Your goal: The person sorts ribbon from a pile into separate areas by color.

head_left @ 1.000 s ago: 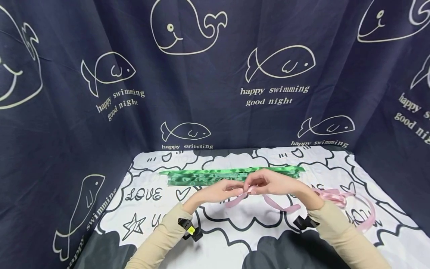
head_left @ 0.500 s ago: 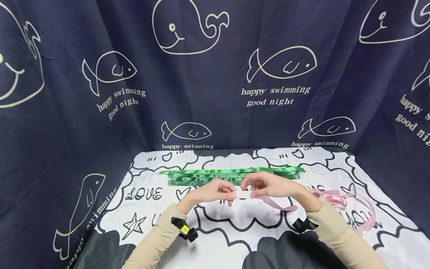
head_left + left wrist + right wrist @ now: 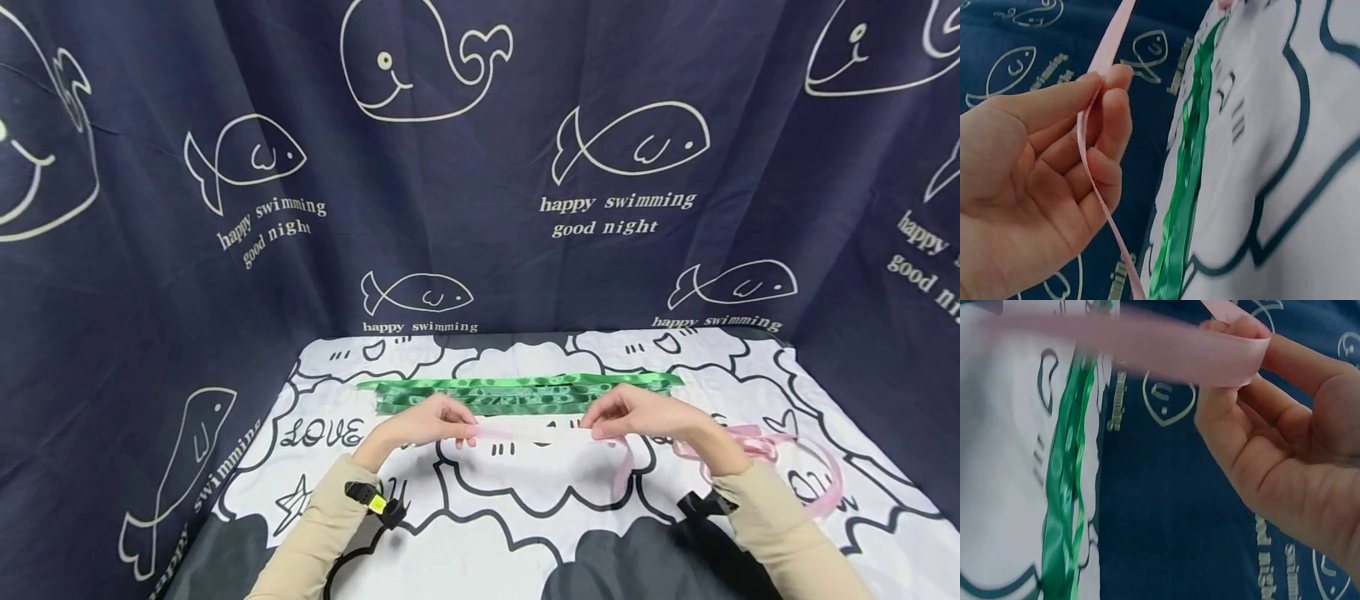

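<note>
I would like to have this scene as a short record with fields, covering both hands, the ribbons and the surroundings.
Left hand: pinches a pink ribbon between thumb and fingers
Right hand: pinches the same pink ribbon
Span: ribbon stretched nearly straight between the hands, a loose length hanging by the right hand
Green ribbons: several strips, laid side by side across the cloth, beyond the hands
Loose pink loops: on the cloth, right of the right hand
Cloth: white with dark drawings
Backdrop: dark blue, fish and whale outlines
</note>
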`<control>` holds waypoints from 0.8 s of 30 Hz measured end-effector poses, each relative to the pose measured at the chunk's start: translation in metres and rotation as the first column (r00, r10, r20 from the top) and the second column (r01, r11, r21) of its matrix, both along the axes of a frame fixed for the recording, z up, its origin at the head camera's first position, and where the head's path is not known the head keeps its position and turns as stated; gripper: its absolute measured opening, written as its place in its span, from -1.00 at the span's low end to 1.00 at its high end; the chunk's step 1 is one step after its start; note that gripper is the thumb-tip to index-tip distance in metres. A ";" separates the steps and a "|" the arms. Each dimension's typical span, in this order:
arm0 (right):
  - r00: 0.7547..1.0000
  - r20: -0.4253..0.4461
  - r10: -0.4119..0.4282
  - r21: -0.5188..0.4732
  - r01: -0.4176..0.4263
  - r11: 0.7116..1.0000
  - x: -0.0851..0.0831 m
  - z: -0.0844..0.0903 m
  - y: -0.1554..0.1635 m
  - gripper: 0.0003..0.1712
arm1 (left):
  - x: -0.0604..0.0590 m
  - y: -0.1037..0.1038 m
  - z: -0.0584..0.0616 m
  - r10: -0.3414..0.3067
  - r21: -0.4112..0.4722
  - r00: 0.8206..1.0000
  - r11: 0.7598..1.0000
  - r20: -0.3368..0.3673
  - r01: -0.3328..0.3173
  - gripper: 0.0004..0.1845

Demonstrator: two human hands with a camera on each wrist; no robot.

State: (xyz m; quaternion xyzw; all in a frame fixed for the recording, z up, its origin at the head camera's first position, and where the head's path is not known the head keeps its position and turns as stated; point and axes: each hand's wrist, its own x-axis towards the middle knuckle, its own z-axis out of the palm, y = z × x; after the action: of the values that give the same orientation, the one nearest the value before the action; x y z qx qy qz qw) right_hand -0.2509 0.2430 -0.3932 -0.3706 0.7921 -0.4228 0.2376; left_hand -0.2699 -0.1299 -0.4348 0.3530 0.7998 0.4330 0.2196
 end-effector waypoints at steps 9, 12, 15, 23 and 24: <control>0.996 0.087 -0.032 0.033 0.029 0.999 -0.009 -0.019 0.029 -0.80 | -0.005 -0.035 -0.012 0.050 -0.076 0.999 0.996 -0.021 -0.052 -0.78; 0.993 0.114 -0.041 0.042 0.037 0.998 -0.012 -0.026 0.032 -0.71 | -0.006 -0.046 -0.016 0.054 -0.082 0.998 0.995 -0.017 -0.055 -0.79; 0.986 0.144 -0.078 0.073 0.069 0.995 -0.015 -0.033 0.037 -0.67 | -0.006 -0.056 -0.021 0.042 -0.060 0.999 0.997 0.003 -0.041 -0.80; 0.960 0.199 -0.195 0.137 0.170 0.976 -0.019 -0.049 0.050 -0.71 | -0.002 -0.069 -0.027 0.169 -0.153 0.986 0.974 -0.015 -0.169 -0.87; 0.957 0.203 -0.208 0.136 0.183 0.974 -0.020 -0.051 0.051 -0.72 | -0.001 -0.069 -0.027 0.186 -0.169 0.982 0.968 -0.030 -0.188 -0.87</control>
State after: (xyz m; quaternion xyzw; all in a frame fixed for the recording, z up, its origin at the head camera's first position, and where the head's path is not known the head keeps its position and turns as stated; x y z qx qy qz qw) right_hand -0.2705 0.2936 -0.4445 -0.2277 0.8176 -0.4353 0.3005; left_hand -0.2706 -0.1993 -0.4620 0.2589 0.8651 0.3792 0.2018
